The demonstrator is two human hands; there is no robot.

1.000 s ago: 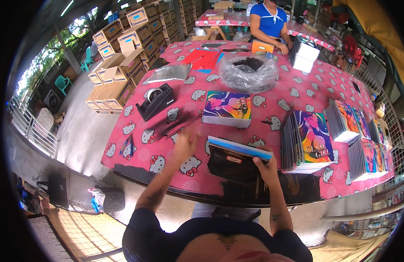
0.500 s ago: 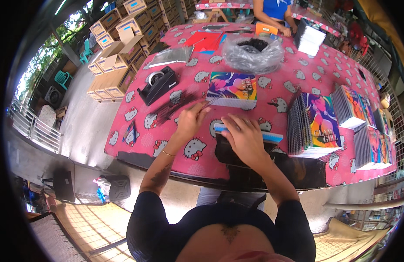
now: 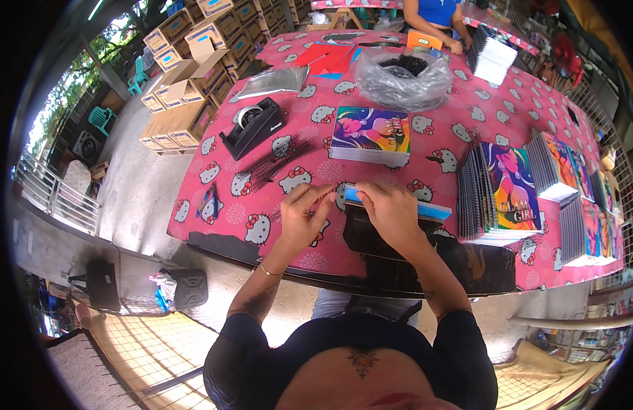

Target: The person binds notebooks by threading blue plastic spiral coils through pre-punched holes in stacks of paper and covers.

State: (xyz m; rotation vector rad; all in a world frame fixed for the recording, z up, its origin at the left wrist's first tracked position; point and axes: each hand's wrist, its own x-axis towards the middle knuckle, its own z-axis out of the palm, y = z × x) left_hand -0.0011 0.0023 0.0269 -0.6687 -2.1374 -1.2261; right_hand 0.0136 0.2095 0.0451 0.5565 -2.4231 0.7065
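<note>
My right hand (image 3: 392, 213) grips a notebook (image 3: 434, 211) standing on its edge near the table's front, its blue and white spine side up and its dark cover toward me. At the notebook's left end is my left hand (image 3: 304, 213), fingers pinched on what looks like a thin spiral binding coil, mostly hidden by the fingers. Several dark loose coils (image 3: 279, 164) lie in a bundle beyond that hand. A bound notebook (image 3: 371, 132) with a colourful cover lies flat past both hands.
Stacks of spiral notebooks (image 3: 511, 184) stand at the right. To the left are a black tape dispenser (image 3: 255, 130) and a small cutter-like tool (image 3: 208, 203). Farther back sit a clear plastic bag (image 3: 404, 82), red sheets (image 3: 323, 59) and another person (image 3: 436, 20). Cartons (image 3: 183, 123) are piled beyond the table.
My left hand has come down and toward the notebook's left end; a coil strand showed at its fingertips before. My right hand keeps its grip, its fingers now closer around the top edge.
</note>
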